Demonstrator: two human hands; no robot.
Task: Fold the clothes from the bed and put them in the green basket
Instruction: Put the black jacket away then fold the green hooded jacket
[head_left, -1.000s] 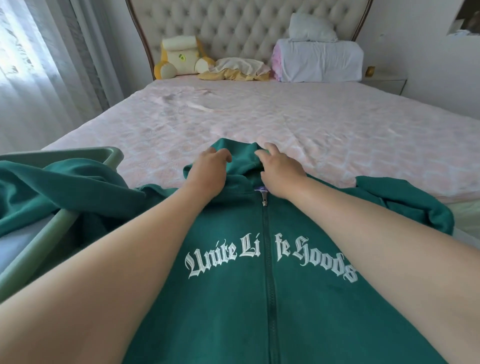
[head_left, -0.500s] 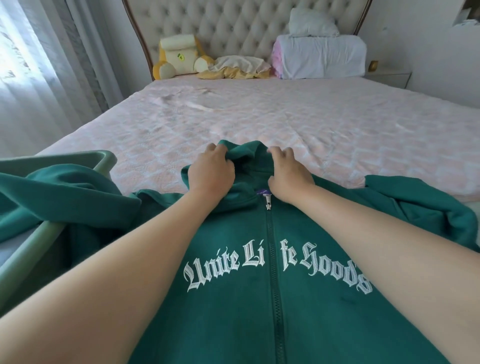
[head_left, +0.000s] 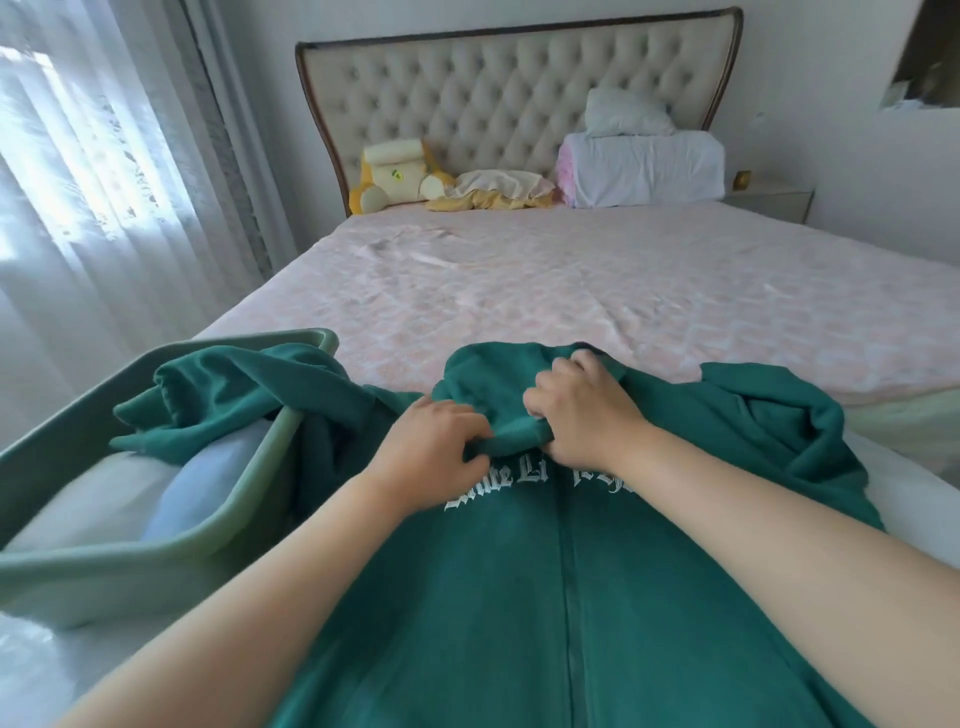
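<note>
Green fleece hoodie (head_left: 519, 597) laid front-up on the near end of the bed (head_left: 571, 291), zip (head_left: 566, 571) running down its middle. Both hands sit at the hoodie's upper chest. The left hand (head_left: 431, 441) has its fingers curled onto the lower edge of the hood (head_left: 493, 379). The right hand (head_left: 582, 415) grips a bunch of the same hood fabric with fingers and thumb closed round it. The hood lies turned down over the chest and covers the top of the white lettering (head_left: 488, 496). To the hoodie's left, one sleeve (head_left: 234, 395) drapes over the rim of the green basket (head_left: 104, 566), which touches the garment and holds pale cloth (head_left: 156, 499). To the hoodie's right, the other sleeve (head_left: 769, 415) lies crumpled on the bed. Beyond the hoodie stretches the pink bedcover, and past it stand a tufted headboard (head_left: 519, 104), a yellow plush toy (head_left: 395, 176) and stacked white pillows (head_left: 644, 166). Far left of the hoodie hangs a sheer curtain (head_left: 78, 182).
</note>
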